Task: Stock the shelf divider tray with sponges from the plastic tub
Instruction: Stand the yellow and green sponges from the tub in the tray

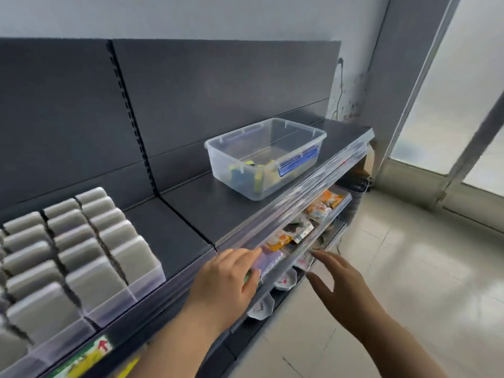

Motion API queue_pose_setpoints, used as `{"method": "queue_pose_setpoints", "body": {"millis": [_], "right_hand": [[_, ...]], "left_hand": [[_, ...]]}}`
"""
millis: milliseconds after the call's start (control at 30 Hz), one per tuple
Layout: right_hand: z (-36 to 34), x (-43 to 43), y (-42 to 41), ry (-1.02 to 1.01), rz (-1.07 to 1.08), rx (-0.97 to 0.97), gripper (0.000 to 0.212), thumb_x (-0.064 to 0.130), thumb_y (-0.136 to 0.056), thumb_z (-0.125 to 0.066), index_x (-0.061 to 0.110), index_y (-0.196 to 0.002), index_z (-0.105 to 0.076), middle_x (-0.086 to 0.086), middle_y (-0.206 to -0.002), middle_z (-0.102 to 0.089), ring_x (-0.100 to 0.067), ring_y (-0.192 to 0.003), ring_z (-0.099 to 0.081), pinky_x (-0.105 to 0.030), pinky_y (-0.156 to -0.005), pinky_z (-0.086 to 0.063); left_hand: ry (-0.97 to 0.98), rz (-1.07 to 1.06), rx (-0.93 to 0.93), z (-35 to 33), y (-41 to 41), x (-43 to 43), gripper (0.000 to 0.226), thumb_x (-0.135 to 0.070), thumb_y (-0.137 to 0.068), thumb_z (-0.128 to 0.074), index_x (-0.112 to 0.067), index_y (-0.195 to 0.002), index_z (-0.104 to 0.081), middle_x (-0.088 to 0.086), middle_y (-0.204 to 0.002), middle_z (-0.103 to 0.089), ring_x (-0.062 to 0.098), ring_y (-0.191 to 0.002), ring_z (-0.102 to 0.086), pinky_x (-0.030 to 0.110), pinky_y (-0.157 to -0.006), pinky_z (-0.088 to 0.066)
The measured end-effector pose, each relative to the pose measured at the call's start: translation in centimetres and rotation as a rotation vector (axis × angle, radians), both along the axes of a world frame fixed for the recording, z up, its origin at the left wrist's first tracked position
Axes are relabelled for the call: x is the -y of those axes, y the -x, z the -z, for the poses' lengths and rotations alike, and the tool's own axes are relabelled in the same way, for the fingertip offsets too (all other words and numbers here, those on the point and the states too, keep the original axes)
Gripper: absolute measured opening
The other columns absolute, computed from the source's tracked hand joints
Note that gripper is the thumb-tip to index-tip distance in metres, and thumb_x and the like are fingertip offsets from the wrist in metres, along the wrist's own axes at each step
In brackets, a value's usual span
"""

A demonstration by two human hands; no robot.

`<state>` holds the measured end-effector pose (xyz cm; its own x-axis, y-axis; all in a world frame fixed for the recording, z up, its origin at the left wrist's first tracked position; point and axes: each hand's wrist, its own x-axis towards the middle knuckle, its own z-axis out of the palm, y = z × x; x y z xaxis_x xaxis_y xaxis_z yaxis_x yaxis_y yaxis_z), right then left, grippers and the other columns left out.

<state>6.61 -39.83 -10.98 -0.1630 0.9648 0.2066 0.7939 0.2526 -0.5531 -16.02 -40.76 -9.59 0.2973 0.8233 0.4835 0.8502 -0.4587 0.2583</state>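
Foreground: right hand [341,290] released, fingers spread, holding nothing. Left hand [226,279] is at the shelf [191,214] edge with a green scrap under its thumb; its grasp cannot be told. Left: divider tray [147,282]. Each sponge is best seated upright between two dividers. Beyond, well apart: plastic tub [305,128] holding the remaining sponges [245,170]. The tub's blue label [297,159] and the red-arrow sticker [101,346] are illegible.

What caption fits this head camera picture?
Left hand and right hand near dark shelf's edge; clear plastic tub holds sponges.
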Motion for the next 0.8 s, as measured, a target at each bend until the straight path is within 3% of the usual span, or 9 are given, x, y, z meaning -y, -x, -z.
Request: {"method": "queue_pose_setpoints", "body": {"millis": [167,300,533,800], "right_hand": [[2.0,-1.0,-2.7,0.021,0.063,-0.013,0.043,0.032,-0.084,-0.063,0.027,-0.126,-0.053,0.022,-0.112,-0.046,0.002,-0.106,-0.045,-0.015,-0.093,-0.03],[2.7,-3.9,-3.9,0.051,0.087,-0.011,0.044,0.031,-0.082,-0.066,0.028,-0.124,-0.054,0.021,-0.11,-0.049,-0.003,-0.103,-0.051,-0.017,-0.09,-0.034],[0.7,-15.3,-4.1,0.113,0.033,0.08,0.048,0.037,-0.087,-0.058,0.033,-0.132,-0.043,0.009,-0.133,-0.049,-0.01,-0.116,-0.049,-0.021,-0.095,-0.036],[-4.0,-27.7,-3.5,-0.064,0.01,0.042,0.046,0.028,-0.083,-0.064,0.027,-0.127,-0.051,0.003,-0.124,-0.057,-0.016,-0.108,-0.057,-0.028,-0.09,-0.044]], "left_hand": [[0.055,0.017,-0.031,1.7,-1.9,-3.0,0.034,-0.023,-0.079,-0.068,-0.015,-0.111,-0.066,-0.006,-0.098,-0.069,0.013,-0.086,-0.065,0.026,-0.07,-0.053],[0.058,0.019,0.007,2.0,-2.5,-6.5,0.035,-0.029,-0.083,-0.055,-0.015,-0.113,-0.064,-0.006,-0.098,-0.068,0.013,-0.087,-0.064,0.026,-0.071,-0.054],[-0.019,-0.011,0.1,0.4,-2.5,-16.2,0.04,-0.03,-0.087,-0.046,-0.01,-0.117,-0.063,0.0,-0.101,-0.068,0.018,-0.092,-0.064,0.032,-0.073,-0.054],[-0.141,-0.082,0.159,-3.0,-0.9,-26.5,0.036,-0.023,-0.086,-0.056,-0.008,-0.119,-0.061,0.004,-0.108,-0.067,0.019,-0.099,-0.062,0.03,-0.082,-0.051]]}}
